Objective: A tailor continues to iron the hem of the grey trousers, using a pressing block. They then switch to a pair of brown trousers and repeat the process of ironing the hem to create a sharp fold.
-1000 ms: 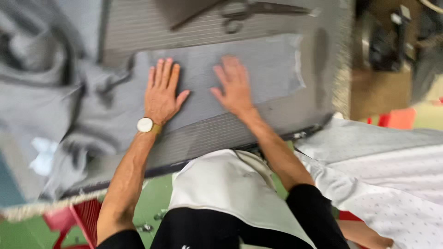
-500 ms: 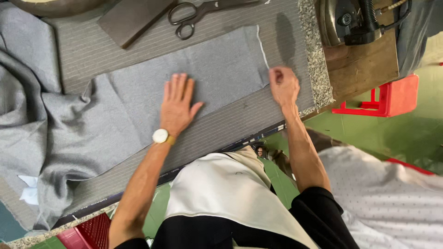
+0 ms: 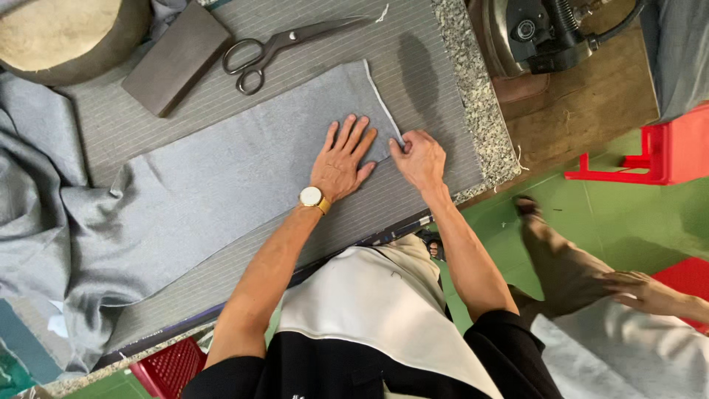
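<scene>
A long piece of grey cloth [image 3: 221, 185] lies flat on the striped table cover [image 3: 413, 81]. My left hand [image 3: 341, 157], with a gold watch on its wrist, presses flat on the cloth near its right end, fingers spread. My right hand [image 3: 419, 157] pinches the cloth's near right corner between thumb and fingers, right beside the left hand. The rest of the cloth bunches up in folds at the left of the table.
Scissors [image 3: 284, 46] and a dark rectangular block [image 3: 176, 59] lie at the far side, next to a round padded form [image 3: 66, 29]. A steam iron [image 3: 543, 33] rests on a wooden stand at right. Red plastic stools [image 3: 650, 151] and another person's foot [image 3: 561, 258] are on the green floor.
Both hands have slid rightward along the cloth. My right hand went from flat on the cloth, to its right edge, and now pinches the corner; my left hand followed beside it.
</scene>
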